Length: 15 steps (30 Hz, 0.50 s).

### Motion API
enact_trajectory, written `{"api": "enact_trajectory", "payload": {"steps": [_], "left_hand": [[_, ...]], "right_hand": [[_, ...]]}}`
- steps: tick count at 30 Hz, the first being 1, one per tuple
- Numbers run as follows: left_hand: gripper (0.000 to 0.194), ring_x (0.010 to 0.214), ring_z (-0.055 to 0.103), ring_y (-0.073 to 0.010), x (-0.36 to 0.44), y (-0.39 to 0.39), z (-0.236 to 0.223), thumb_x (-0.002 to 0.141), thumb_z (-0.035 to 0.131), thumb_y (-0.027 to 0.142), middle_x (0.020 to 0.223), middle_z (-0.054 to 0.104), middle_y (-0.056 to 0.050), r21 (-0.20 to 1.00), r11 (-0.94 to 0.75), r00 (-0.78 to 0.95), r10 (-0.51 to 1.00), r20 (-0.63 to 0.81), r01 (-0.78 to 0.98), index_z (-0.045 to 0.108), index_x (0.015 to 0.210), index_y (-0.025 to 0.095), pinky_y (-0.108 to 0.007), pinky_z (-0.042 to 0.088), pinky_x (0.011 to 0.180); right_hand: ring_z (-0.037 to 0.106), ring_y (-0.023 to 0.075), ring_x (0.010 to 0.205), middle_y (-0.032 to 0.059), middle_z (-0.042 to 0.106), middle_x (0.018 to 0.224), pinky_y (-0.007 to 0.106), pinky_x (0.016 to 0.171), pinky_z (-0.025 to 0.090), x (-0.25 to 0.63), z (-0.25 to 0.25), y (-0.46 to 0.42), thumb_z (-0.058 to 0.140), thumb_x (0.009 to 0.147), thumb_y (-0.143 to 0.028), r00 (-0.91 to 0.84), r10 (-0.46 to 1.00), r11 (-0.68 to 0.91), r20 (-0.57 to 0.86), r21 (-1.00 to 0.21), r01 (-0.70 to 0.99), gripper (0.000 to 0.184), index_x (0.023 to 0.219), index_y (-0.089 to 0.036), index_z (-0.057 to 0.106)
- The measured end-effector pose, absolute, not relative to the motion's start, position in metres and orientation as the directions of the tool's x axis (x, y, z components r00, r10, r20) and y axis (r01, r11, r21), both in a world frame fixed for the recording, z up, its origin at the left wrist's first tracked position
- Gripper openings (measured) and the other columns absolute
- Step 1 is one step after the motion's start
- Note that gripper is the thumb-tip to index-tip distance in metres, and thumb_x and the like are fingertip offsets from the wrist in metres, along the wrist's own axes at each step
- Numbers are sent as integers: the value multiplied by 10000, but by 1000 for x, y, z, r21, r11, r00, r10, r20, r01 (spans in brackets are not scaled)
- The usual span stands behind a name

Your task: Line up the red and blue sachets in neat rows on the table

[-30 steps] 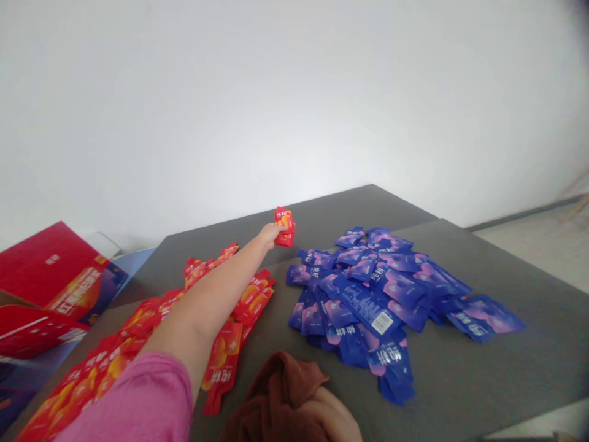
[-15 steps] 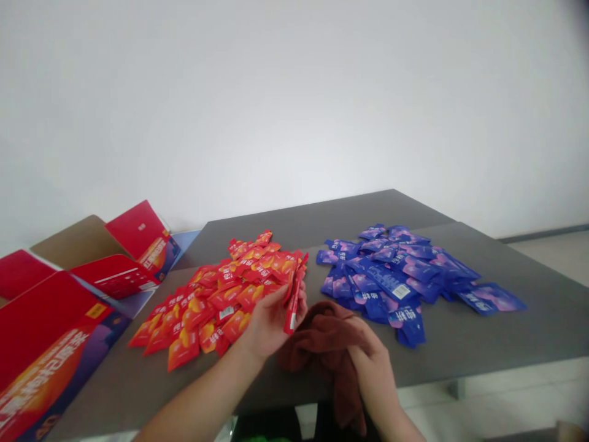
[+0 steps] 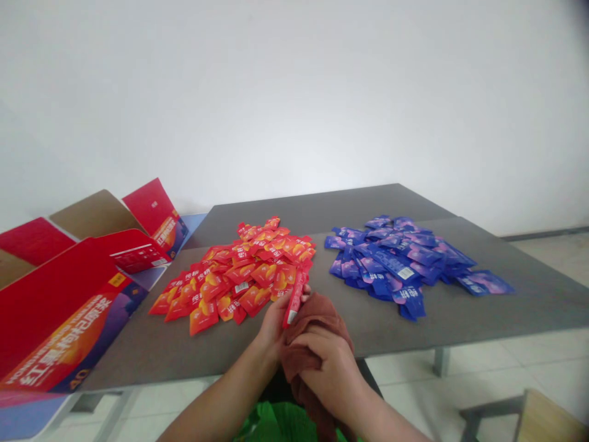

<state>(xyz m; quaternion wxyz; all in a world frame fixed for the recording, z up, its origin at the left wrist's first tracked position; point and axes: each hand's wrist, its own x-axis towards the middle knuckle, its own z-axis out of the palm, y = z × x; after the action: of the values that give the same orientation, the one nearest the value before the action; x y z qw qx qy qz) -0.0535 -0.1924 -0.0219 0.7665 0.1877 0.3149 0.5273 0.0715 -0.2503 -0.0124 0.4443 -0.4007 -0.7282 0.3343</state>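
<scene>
My left hand (image 3: 275, 319) is closed around a red sachet (image 3: 294, 299), which stands edge-on and tilted between thumb and fingers. Pressed up beside it, my right hand (image 3: 329, 362) grips a bunched brown cloth (image 3: 324, 312); the cloth touches the sachet's near side and its loose end hangs past the table edge. Beyond my left hand spreads a heap of red and orange sachets (image 3: 243, 270). Farther right lies a heap of blue and purple sachets (image 3: 396, 261), apart from both hands. Part of my left fingers is hidden behind the sachet and cloth.
A large red carton (image 3: 69, 294) with raised flaps stands open at the left. The dark grey table (image 3: 304, 215) reaches toward a white wall (image 3: 294, 92). A wooden stool (image 3: 547, 417) stands on the tiled floor at lower right.
My right hand has brought the cloth leftward against the red sachet in my left hand. Both hands sit closer to my body, and the view has shifted slightly.
</scene>
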Motion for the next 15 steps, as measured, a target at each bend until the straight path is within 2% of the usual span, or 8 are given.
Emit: {"api": "enact_trajectory", "payload": {"steps": [3, 5, 7, 9, 12, 15], "left_hand": [[126, 602, 618, -107, -58, -191, -12, 779, 714, 258, 730, 664, -18, 607, 286, 98, 941, -325, -742, 683, 866, 171, -205, 523, 593], [163, 690, 652, -123, -57, -191, -11, 768, 733, 246, 818, 693, -16, 664, 149, -67, 955, -288, -733, 675, 911, 192, -216, 535, 638], [244, 832, 679, -153, -54, -193, -12, 748, 756, 240, 929, 710, -18, 706, 69, -148, 959, -242, -705, 658, 969, 209, -249, 549, 738], [306, 977, 673, -182, -49, -196, -13, 733, 773, 249, 1023, 711, -20, 732, 49, -156, 965, -210, -680, 643, 1009, 222, -287, 537, 854], [297, 1105, 641, -214, -39, -200, -10, 732, 774, 267, 1107, 705, -22, 755, 31, -136, 978, -158, -655, 633, 991, 235, -327, 500, 956], [253, 1108, 644, -238, -30, -202, -4, 742, 763, 290, 1086, 713, -31, 768, 9, -110, 988, -104, -640, 626, 946, 226, -355, 502, 951]], "right_hand": [[627, 165, 824, 5, 692, 847, 254, 758, 461, 91, -15, -248, 489, 717, -78, 0, 937, 338, 350, -904, 261, 251, 783, -227, 680], [620, 178, 870, 7, 691, 874, 273, 796, 457, 104, -11, -247, 513, 776, -125, 178, 902, 331, 393, -895, 300, 198, 805, -235, 675], [613, 183, 868, 6, 682, 876, 281, 786, 455, 113, -5, -248, 545, 818, -171, 269, 838, 369, 475, -856, 363, 141, 815, -245, 665], [614, 185, 839, 10, 672, 868, 286, 752, 463, 114, 0, -250, 565, 837, -191, 265, 779, 439, 569, -796, 417, 109, 829, -250, 657], [642, 204, 838, 37, 698, 905, 306, 737, 481, 103, 2, -247, 572, 816, -177, 85, 717, 572, 692, -653, 496, 162, 922, -248, 673], [664, 222, 846, 69, 729, 958, 316, 733, 489, 85, -5, -239, 558, 773, -123, -123, 731, 598, 671, -543, 590, 271, 982, -227, 697]]}}
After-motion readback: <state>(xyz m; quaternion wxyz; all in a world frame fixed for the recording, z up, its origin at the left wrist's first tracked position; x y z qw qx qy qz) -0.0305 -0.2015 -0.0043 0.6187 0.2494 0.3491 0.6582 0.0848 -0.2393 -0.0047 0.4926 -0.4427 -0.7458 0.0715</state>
